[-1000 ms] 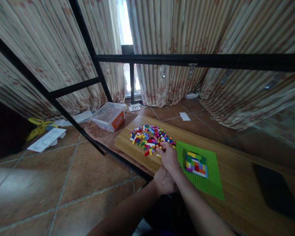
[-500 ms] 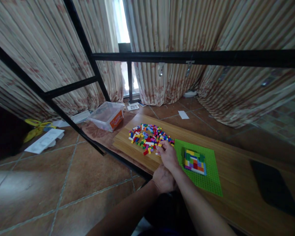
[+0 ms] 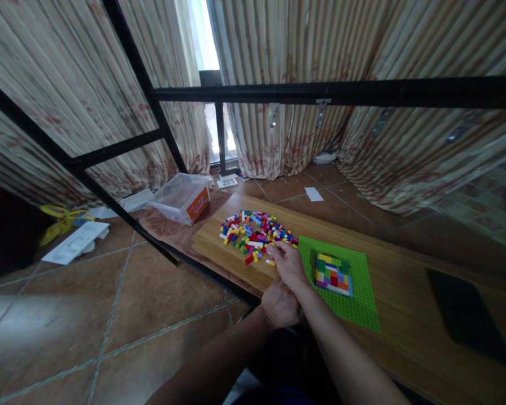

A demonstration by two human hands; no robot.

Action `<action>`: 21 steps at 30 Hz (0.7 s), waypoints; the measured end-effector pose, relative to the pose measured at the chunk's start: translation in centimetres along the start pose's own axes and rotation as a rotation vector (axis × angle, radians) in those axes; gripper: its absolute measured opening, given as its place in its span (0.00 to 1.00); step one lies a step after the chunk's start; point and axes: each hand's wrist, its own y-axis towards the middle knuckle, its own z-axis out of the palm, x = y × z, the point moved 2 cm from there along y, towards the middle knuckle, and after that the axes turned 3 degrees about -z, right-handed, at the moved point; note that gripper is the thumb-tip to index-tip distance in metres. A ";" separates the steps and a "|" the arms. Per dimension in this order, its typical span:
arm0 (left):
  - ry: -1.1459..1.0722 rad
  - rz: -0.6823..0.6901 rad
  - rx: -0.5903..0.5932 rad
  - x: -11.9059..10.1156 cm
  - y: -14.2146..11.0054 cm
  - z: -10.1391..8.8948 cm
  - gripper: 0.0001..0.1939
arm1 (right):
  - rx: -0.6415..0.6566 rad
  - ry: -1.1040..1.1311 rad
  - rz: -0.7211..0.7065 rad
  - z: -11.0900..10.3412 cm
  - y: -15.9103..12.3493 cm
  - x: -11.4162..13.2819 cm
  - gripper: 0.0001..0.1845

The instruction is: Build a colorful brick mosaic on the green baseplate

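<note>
My right hand point(image 3: 288, 262) is over the near right side of a pile of small coloured toy bricks point(image 3: 257, 230) on a wooden table. Its thumb and fingertips are pinched on a small toy brick, mostly covered by the fingers. Below it my left hand point(image 3: 279, 304) rests against the right wrist, its fingers hidden under that arm. To the right of the right hand lies a green studded baseplate point(image 3: 362, 292). On the baseplate sits a low, roughly square build of many-coloured bricks point(image 3: 333, 275).
A clear plastic box point(image 3: 172, 197) with an orange label stands beyond the table's left end. A dark flat panel point(image 3: 468, 315) lies on the wooden table point(image 3: 405, 287) at the right. Black metal bars point(image 3: 278, 93) cross ahead, before curtains. White paper point(image 3: 314, 194) lies on the tiled floor.
The yellow brick seen at my right fingertips before is now mostly out of sight behind the fingers. My hands have hardly moved, and the view has shifted slightly.
</note>
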 end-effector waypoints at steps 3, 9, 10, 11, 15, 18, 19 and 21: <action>-0.041 -0.014 0.005 -0.1 0.1 -0.2 0.23 | -0.001 0.024 0.003 0.1 -0.1 0.0 0.20; -0.059 -0.019 -0.006 -0.2 0.1 -0.6 0.22 | -0.026 -0.006 -0.024 -0.2 -0.1 0.4 0.20; -0.061 -0.019 -0.008 -0.2 0.0 -0.6 0.22 | -0.035 -0.021 -0.029 -0.3 -0.2 0.5 0.19; -0.063 -0.020 -0.012 -0.2 0.0 -0.6 0.22 | -0.046 -0.036 -0.033 -0.4 -0.2 0.6 0.19; -0.062 -0.019 -0.019 -0.2 0.0 -0.7 0.22 | -0.094 -0.095 -0.036 -0.7 -0.3 0.9 0.19; -0.070 -0.017 -0.019 -0.2 0.0 -0.6 0.21 | -0.118 -0.136 -0.028 -0.8 -0.3 0.9 0.19; -0.074 -0.017 -0.020 -0.1 0.0 -0.6 0.22 | -0.122 -0.151 -0.026 -0.8 -0.4 0.9 0.20; -0.080 -0.019 -0.025 -0.1 0.0 -0.6 0.22 | -0.127 -0.179 -0.022 -0.9 -0.4 0.9 0.20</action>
